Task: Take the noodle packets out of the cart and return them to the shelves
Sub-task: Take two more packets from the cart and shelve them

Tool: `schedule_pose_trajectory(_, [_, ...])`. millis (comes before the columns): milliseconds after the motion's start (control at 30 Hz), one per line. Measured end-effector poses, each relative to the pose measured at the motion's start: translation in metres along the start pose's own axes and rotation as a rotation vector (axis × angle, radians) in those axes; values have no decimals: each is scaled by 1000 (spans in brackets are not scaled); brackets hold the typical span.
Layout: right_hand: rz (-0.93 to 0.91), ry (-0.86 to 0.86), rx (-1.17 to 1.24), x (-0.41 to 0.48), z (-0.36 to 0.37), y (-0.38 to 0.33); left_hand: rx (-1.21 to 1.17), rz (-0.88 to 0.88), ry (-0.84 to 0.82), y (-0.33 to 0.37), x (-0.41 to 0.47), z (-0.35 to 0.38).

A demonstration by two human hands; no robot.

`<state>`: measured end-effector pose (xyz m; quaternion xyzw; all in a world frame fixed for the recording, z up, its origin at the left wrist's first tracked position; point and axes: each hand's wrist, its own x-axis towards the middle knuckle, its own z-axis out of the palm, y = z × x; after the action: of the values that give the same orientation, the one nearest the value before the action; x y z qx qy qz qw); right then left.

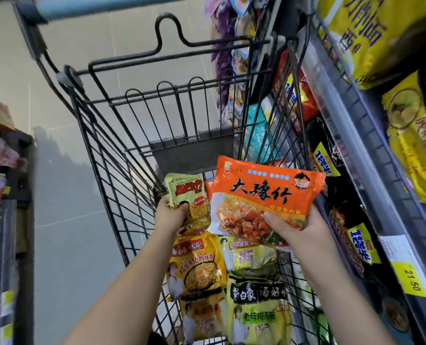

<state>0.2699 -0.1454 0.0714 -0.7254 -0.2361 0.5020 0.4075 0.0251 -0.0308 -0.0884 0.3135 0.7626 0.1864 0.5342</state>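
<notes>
Noodle packets lie heaped on the floor of the cart, at its near end. Above them, toward the cart's left wall, the left grip pinches a small yellow packet by its lower half. Against the cart's right wall, the right grip clasps an orange packet, thumb on its front, with the shelves just beyond.
</notes>
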Motion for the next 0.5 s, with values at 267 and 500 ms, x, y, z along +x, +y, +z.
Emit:
schedule_pose_trajectory(267, [-66, -20, 33, -27, 3, -58, 13, 284, -22, 69, -96, -67])
schedule_pose_trajectory(500, [-174, -78, 68, -59, -13, -119, -80, 496, -70, 148, -185, -140])
